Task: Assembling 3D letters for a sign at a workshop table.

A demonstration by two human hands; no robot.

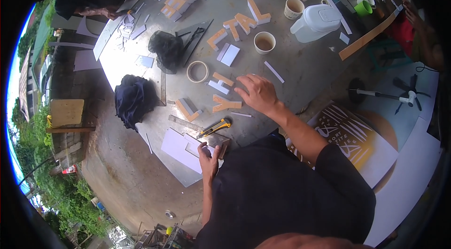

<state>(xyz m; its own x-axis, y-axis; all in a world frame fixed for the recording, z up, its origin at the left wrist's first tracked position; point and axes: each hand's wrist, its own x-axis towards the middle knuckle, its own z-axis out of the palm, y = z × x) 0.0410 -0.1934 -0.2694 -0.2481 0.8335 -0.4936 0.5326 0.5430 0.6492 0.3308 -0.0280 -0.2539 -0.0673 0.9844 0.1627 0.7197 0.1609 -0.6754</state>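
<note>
My right hand [257, 91] reaches over the metal table, fingers apart and slightly bent, just right of a small white-and-tan block letter [220, 85]. Nothing shows in its grasp. Below it lie a Y-shaped block letter [226, 103] and an L-shaped one [189, 109]. My left hand [209, 160] rests at the near edge by a white sheet [176, 148], thumb and finger apart; a small dark patch between them is unclear. Just beyond it, a yellow-and-black utility knife [214, 128] lies by a metal ruler [184, 122].
A tape roll [198, 71], dark cloths [135, 101], paper cups [264, 43] and a white pitcher [315, 23] stand or lie on the table [282, 94]. More block letters [239, 24] sit farther off. Another person's hand [110, 13] works at far left. A fan [408, 95] stands right.
</note>
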